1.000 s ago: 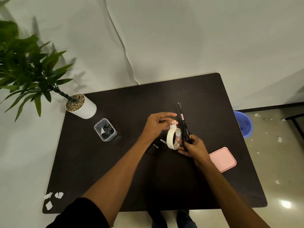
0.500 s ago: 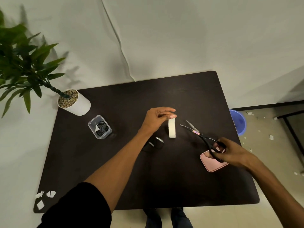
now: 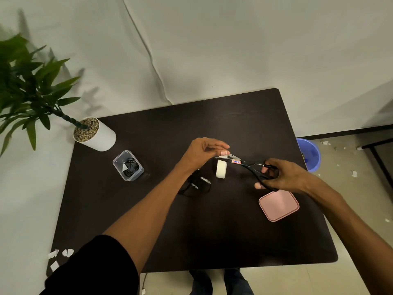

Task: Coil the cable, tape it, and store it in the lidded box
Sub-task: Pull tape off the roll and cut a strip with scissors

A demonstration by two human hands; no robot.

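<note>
My left hand (image 3: pixel 203 153) pinches the free end of the tape between thumb and fingertips, above the tape roll (image 3: pixel 221 169), which hangs on edge below the pinch; whether it touches the table (image 3: pixel 148 209) cannot be told. My right hand (image 3: pixel 282 176) grips the black handles of the scissors (image 3: pixel 248 166), fingers through the loops; the blades are parted, tips at the strip just under my left fingers. The cable (image 3: pixel 194 185) lies coiled on the table beneath my left wrist, just left of the roll. The pink lid (image 3: pixel 279 205) lies flat on the table near my right forearm. The clear box (image 3: pixel 128 166) stands open well to the left, with a dark cable bundle inside, near the white plant pot (image 3: pixel 95 134)
</note>
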